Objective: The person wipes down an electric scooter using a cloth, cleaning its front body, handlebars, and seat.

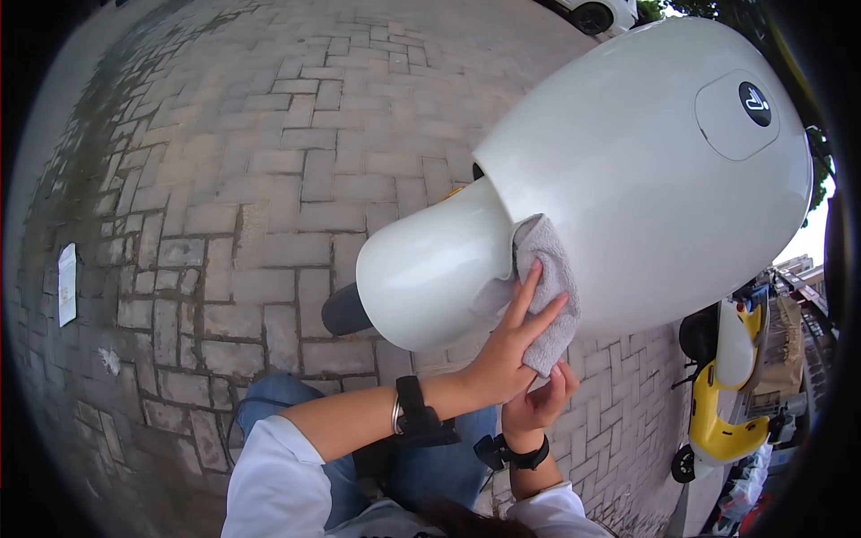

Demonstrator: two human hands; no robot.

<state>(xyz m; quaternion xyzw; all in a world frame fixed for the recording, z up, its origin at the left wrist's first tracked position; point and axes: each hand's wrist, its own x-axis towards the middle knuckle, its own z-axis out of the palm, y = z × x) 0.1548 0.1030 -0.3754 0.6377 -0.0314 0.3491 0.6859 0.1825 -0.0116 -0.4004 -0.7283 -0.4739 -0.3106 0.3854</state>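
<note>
A grey cloth lies folded against the glossy white front body of a scooter, where it meets the white front fender. My left hand holds the cloth against this surface, two fingers stretched over it and the thumb hidden. Just below, my right hand has its fingers curled at the cloth's lower end. A round black emblem sits on the upper body. Part of the dark front tyre shows beneath the fender.
Brick paving surrounds the scooter. At the right stands a yellow and white scooter. A white flat piece of litter lies far left. Part of a white car appears at the top. My jeans-covered knees are close below the fender.
</note>
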